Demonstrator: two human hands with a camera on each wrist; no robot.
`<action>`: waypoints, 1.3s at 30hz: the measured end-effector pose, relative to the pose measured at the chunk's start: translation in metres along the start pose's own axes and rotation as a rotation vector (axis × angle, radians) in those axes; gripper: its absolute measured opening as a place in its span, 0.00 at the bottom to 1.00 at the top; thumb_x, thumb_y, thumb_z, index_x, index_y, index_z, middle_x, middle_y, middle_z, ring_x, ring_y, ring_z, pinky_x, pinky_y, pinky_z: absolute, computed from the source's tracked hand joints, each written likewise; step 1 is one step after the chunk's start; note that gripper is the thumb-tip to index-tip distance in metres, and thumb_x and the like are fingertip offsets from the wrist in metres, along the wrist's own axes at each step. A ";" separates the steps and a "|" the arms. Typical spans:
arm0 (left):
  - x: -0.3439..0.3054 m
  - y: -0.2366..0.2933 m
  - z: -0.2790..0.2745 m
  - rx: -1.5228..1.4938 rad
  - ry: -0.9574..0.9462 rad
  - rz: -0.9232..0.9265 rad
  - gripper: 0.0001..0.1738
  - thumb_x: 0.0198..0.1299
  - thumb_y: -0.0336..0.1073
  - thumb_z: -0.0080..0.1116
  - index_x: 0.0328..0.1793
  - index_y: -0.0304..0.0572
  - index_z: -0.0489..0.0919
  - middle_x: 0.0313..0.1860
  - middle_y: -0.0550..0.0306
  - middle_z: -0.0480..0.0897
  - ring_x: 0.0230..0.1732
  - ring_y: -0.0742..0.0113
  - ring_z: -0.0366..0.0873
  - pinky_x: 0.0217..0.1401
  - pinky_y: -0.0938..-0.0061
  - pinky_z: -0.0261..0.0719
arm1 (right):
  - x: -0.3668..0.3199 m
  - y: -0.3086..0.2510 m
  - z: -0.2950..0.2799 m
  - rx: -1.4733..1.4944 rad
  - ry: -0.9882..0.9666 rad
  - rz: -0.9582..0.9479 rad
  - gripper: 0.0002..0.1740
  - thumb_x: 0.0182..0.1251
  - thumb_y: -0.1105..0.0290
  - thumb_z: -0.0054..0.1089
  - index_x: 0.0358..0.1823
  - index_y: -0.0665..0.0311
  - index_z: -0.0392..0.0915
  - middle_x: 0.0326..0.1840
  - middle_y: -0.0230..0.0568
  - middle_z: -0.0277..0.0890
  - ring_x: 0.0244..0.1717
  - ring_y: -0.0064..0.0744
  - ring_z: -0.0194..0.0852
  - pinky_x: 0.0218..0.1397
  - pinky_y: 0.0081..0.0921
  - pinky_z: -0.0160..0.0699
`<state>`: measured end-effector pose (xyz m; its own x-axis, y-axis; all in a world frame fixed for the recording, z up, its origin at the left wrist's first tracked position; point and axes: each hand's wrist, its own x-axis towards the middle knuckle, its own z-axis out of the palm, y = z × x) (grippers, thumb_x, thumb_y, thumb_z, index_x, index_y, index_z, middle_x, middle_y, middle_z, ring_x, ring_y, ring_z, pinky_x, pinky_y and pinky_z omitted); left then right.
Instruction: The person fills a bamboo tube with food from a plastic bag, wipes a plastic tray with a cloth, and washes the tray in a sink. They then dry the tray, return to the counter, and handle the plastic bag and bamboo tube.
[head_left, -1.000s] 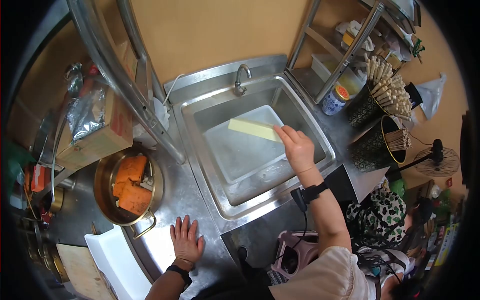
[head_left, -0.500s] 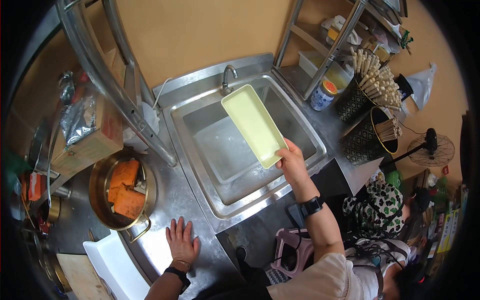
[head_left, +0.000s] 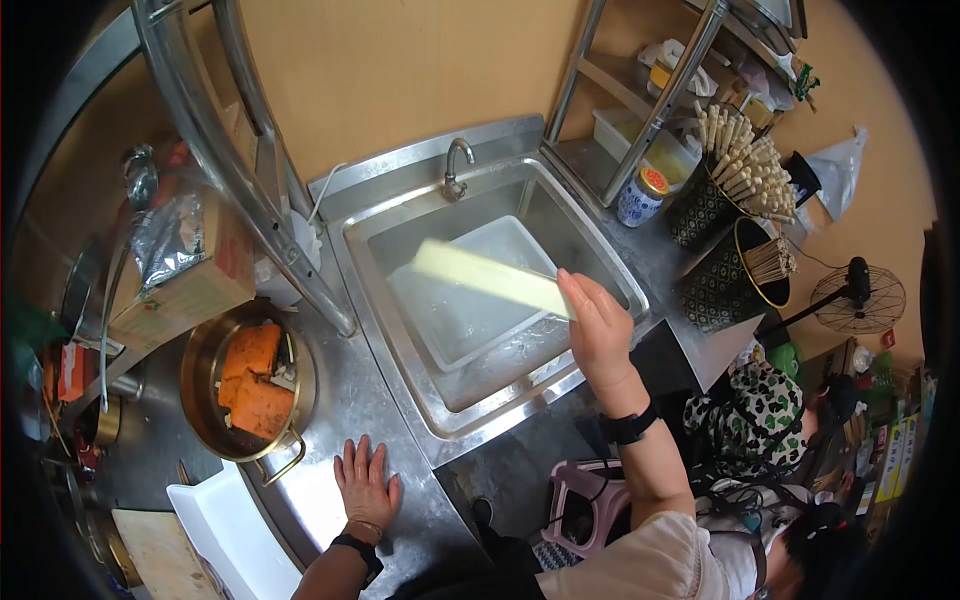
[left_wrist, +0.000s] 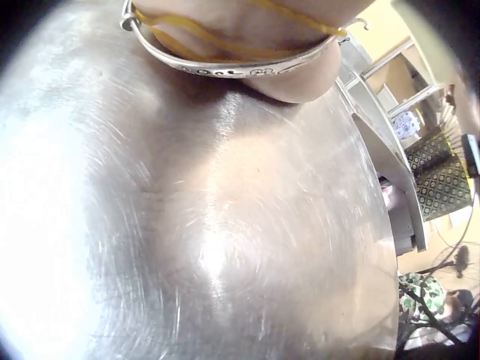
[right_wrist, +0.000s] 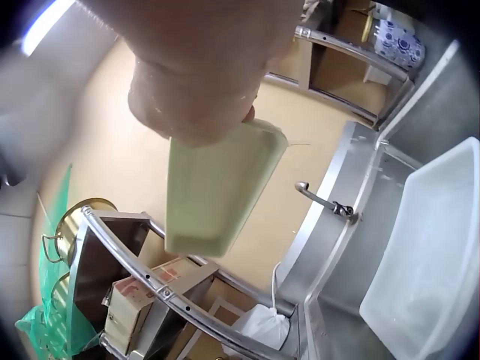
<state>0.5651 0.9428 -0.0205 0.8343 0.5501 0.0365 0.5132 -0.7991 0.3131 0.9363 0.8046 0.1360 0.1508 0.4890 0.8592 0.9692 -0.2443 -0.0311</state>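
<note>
My right hand grips one end of a long, shallow, pale green tray and holds it over the sink. From the head view the tray shows its narrow side, blurred at the far end. Its broad face shows in the right wrist view, the tray hanging out beyond the hand. Below it, a white plastic tub sits in the sink under the faucet. My left hand rests flat, fingers spread, on the steel counter; its fingers are hidden in the left wrist view.
Left of the sink stands a brass pot with orange pieces in it, near a white dish. A metal shelf post rises there. Right are a blue-and-white jar and patterned holders with sticks. A pink stool stands below.
The tray has turned from edge-on to its broad face and back to edge-on, and the right hand rolled with it. The left hand keeps its place on the counter.
</note>
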 end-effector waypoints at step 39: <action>0.014 -0.031 0.041 0.295 0.271 0.160 0.26 0.63 0.37 0.51 0.69 0.44 0.70 0.69 0.48 0.70 0.71 0.50 0.65 0.73 0.60 0.62 | -0.231 -0.434 -0.424 -0.630 -0.284 0.487 0.25 0.55 0.72 0.60 0.58 0.61 0.79 0.48 0.37 0.80 0.28 0.27 0.77 0.31 0.23 0.78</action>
<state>0.5696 0.9654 -0.0682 0.8455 0.4255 0.3226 0.4497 -0.8932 -0.0004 0.3986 0.4424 0.1676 0.6486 0.3794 0.6598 0.5065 -0.8622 -0.0020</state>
